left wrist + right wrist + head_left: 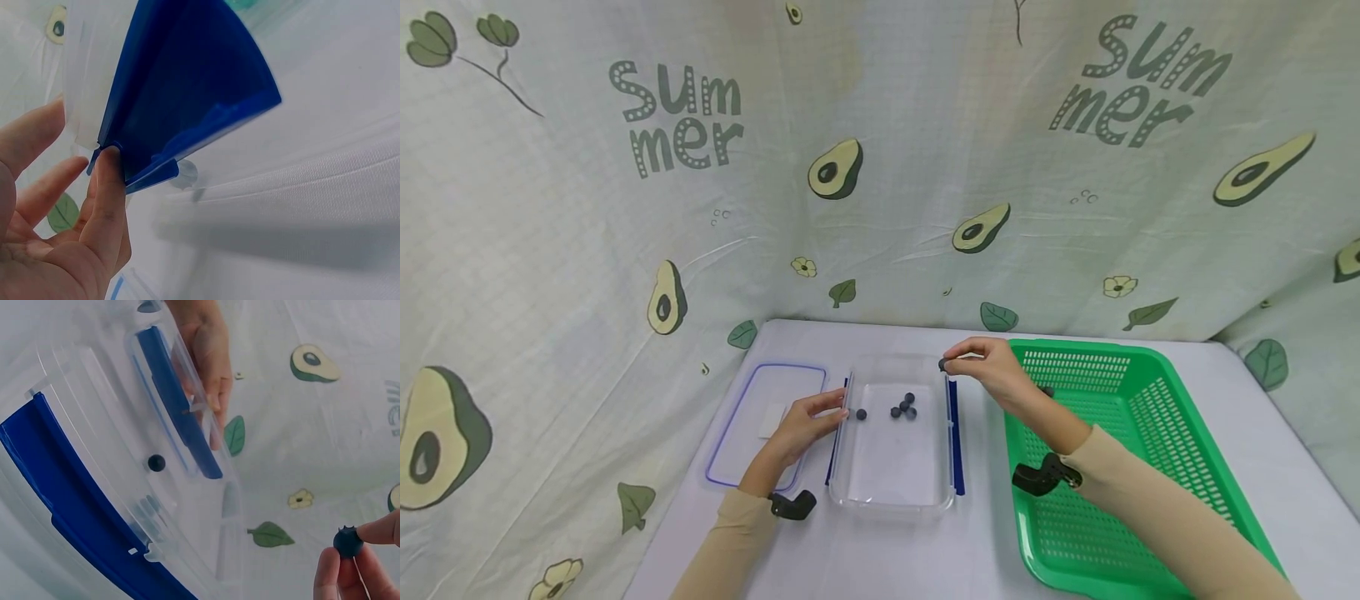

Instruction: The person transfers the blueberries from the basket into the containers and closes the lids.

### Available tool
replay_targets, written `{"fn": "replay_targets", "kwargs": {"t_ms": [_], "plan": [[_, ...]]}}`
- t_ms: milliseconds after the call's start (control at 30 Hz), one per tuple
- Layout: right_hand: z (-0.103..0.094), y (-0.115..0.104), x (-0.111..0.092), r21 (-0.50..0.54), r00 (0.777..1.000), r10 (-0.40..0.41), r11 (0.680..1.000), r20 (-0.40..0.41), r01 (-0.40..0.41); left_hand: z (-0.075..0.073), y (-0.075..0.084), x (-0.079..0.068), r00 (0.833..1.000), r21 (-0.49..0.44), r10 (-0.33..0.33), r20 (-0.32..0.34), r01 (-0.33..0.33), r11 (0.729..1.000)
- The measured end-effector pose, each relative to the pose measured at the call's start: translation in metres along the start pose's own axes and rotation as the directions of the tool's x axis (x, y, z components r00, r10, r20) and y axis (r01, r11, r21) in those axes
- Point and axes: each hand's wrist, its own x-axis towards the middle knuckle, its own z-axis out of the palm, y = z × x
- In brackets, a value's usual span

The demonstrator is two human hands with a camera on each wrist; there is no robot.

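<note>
My right hand [992,371] pinches a blueberry [348,542] between thumb and fingertips, above the far right corner of a clear plastic container [891,504]. Its crown shows in the right wrist view. Inside the container lie a small cluster of blueberries [910,398] and a single blueberry [861,414] near the left wall. My left hand [805,429] rests its fairly straight fingers against the container's left side. In the left wrist view, one fingertip touches the hinge end of a blue latch flap [194,81], which hangs outward.
A green perforated basket [1026,533] stands at the right under my right forearm, with a dark berry [1047,390] partly hidden in it. A clear lid with a blue-purple seal [730,417] lies left of the container. Another blue latch flap [956,437] sticks out on the right side.
</note>
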Motion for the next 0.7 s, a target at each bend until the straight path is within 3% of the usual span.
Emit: {"fn": "replay_targets", "kwargs": {"t_ms": [700], "plan": [[0.025,0.017,0.011,-0.028,0.996,0.034,0.999,0.077,-0.032,0.0,-0.002,0.0,1.0,0.025,0.011,-0.008,-0.011,1.0]]}}
